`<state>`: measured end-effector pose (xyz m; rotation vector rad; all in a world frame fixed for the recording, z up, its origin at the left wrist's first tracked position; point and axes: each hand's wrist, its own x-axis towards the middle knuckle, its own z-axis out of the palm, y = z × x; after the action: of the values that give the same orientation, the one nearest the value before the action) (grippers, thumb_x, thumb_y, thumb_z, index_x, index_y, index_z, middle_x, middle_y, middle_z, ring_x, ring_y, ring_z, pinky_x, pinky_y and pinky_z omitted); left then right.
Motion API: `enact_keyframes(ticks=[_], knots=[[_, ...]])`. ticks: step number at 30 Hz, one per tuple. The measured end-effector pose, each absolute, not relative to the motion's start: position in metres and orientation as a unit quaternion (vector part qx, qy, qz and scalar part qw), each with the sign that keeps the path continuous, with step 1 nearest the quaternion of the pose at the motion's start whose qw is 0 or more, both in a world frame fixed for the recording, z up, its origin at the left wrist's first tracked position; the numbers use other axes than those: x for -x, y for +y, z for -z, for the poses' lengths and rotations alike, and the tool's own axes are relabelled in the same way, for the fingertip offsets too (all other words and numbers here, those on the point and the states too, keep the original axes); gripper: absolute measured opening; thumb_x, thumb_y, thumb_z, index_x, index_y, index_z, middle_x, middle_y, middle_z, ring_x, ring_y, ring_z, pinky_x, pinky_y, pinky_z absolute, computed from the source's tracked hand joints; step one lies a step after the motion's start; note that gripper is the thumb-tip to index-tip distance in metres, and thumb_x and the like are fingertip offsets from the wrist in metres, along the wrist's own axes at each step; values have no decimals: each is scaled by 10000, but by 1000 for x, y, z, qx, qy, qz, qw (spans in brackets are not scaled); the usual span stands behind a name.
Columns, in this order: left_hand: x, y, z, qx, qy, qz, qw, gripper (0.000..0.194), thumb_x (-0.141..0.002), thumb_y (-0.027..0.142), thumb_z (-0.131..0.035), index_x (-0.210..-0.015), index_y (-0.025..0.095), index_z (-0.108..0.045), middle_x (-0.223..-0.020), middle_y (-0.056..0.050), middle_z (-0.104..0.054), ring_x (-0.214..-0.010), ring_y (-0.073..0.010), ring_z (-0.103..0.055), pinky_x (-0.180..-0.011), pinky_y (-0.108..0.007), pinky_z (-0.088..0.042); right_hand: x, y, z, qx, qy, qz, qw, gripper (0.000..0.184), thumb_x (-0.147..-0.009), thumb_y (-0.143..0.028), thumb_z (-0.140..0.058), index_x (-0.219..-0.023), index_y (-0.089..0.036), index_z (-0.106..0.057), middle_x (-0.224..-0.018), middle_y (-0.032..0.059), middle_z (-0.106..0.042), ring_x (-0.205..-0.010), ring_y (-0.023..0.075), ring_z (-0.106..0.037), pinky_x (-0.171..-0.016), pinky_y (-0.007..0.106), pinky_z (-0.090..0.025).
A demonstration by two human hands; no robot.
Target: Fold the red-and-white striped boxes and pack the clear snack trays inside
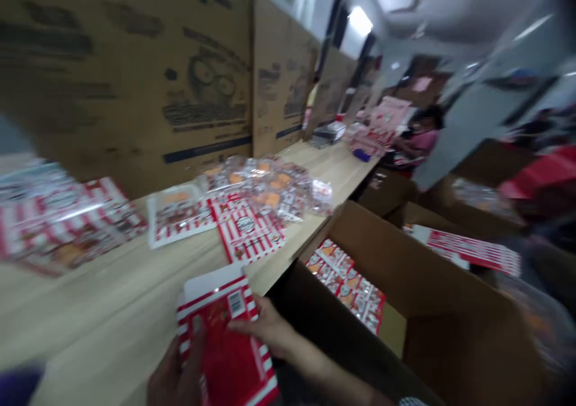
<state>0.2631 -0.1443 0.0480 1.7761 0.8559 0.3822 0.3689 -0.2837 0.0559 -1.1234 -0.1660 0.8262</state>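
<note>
Red-and-white striped plastic packet (225, 340) held tilted, barcode face up, above pale wooden table (90, 310): left hand (173, 376) grips lower edge, right hand (265, 328) pressing fingers across face. Open brown cardboard carton (405, 262) just beside, holding matching packets (346, 286) laid in overlapping rows.

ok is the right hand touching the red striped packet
Touching: the head view shows the right hand with its fingers lying over the edge of the red striped packet, no gap between them.

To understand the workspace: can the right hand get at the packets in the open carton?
Probably yes: the right hand is close, with only the carton's near wall between it and the packets, but it holds a red striped packet.
</note>
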Motion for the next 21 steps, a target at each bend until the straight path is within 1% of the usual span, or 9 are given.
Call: enact_keyframes(ticks=[3, 6, 7, 10, 12, 14, 16, 18, 21], knots=[[-241, -162, -62, -598, 395, -160, 679, 517, -791, 611, -685, -1143, 232, -683, -876, -43, -792, -733, -275, -743, -628, -365, -601, -362, -286, -71, 518, -140, -396, 746, 692, -689, -440, -885, -1309, -252, -641, -1240, 46, -731, -1197, 283, -661, -1092, 497, -463], [-231, -168, -74, -552, 379, -213, 712, 527, -841, 590, -667, -1185, 192, -674, -961, -70, -783, -779, -231, -734, -697, -329, -593, -360, -276, -75, 524, -113, -378, 755, 635, -832, -464, -762, -1414, -312, -558, -1256, 35, -723, -1249, 259, -634, -1097, 469, -473], [-228, -166, -77, -550, 372, -218, 715, 513, -864, 577, -650, -1201, 192, -674, -991, -72, -779, -806, -224, -731, -722, -321, -589, -358, -271, -74, 516, -105, -384, 759, 680, -843, -453, -754, -1462, -323, -505, -1244, 32, -729, -1221, 257, -652, -1068, 461, -502], [-213, -157, -80, -554, 363, -252, 706, 467, -926, 533, -591, -1222, 185, -686, -1038, -72, -764, -881, -212, -714, -786, -304, -571, -348, -258, -71, 511, -88, -418, 746, 861, -809, -419, -794, -1551, -335, -366, -1139, 26, -768, -987, 253, -747, -882, 435, -610], [-203, -151, -77, -544, 375, -303, 686, 476, -930, 486, -609, -1296, 186, -652, -1032, -64, -754, -904, -194, -701, -820, -289, -556, -339, -252, -68, 516, -88, -442, 729, 926, -790, -399, -815, -1571, -331, -322, -1097, 26, -780, -855, 240, -761, -775, 417, -635], [-195, -147, -71, -529, 396, -350, 664, 550, -898, 438, -672, -1383, 192, -587, -982, -44, -742, -873, -167, -691, -822, -265, -542, -333, -248, -65, 519, -95, -457, 716, 945, -781, -392, -822, -1574, -332, -311, -1100, 29, -780, -815, 233, -757, -724, 404, -638], [-190, -143, -64, -517, 405, -366, 659, 617, -870, 411, -712, -1424, 199, -546, -935, -29, -733, -833, -151, -683, -806, -252, -537, -330, -245, -61, 518, -108, -462, 711, 939, -788, -396, -814, -1575, -340, -307, -1153, 37, -766, -867, 240, -752, -735, 407, -636], [-185, -140, -59, -517, 395, -357, 670, 622, -870, 404, -709, -1435, 209, -539, -979, -37, -734, -877, -161, -684, -833, -264, -537, -329, -243, -57, 512, -129, -465, 711, 899, -812, -398, -792, -1571, -353, -313, -1236, 46, -734, -960, 250, -740, -791, 422, -627], [-178, -136, -54, -532, 395, -337, 669, 559, -888, 410, -685, -1402, 218, -576, -1065, -48, -722, -963, -176, -670, -886, -274, -526, -332, -243, -55, 512, -174, -457, 706, 745, -853, -389, -756, -1517, -356, -418, -1323, 47, -686, -1061, 247, -712, -907, 430, -590]])
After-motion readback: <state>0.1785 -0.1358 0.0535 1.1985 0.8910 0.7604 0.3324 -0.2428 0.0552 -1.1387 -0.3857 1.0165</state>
